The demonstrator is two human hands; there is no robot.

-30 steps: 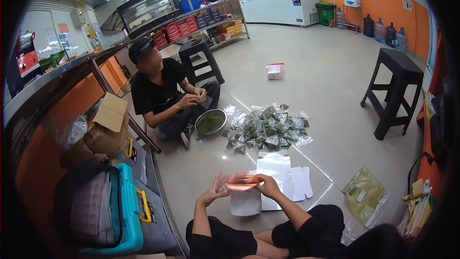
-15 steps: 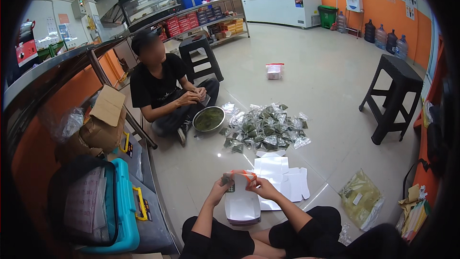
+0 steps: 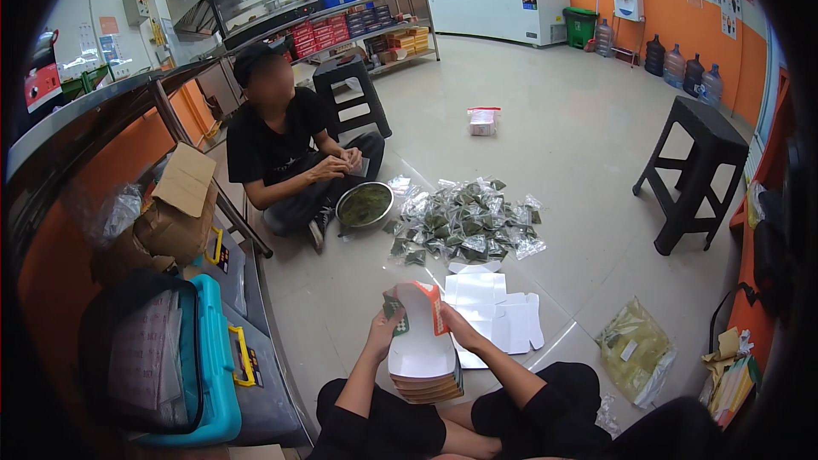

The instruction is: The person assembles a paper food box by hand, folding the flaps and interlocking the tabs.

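Observation:
In front of my crossed legs, my left hand (image 3: 383, 332) grips the green side of a cardboard food tray (image 3: 422, 298), white inside, with its fingers closed on the wall. My right hand (image 3: 458, 329) is closed on the orange side of the same tray. Just below it, nearer to me, lies a stack of cardboard trays (image 3: 426, 388); whether the held one touches the stack I cannot tell. Flat white cardboard box blanks (image 3: 475, 300) lie on the floor beyond my right hand.
Small clear bags with green contents (image 3: 469, 220) form a pile ahead. Left of it, a seated person (image 3: 277, 136) works over a steel bowl (image 3: 365, 204). A large bag of greenish stuff (image 3: 635, 353) and a black stool (image 3: 699, 170) stand right; a teal crate (image 3: 217, 366) left.
Both hands have spread apart, and the cardboard tray between them has opened out with its walls raised. More of the stack's layered edges now shows.

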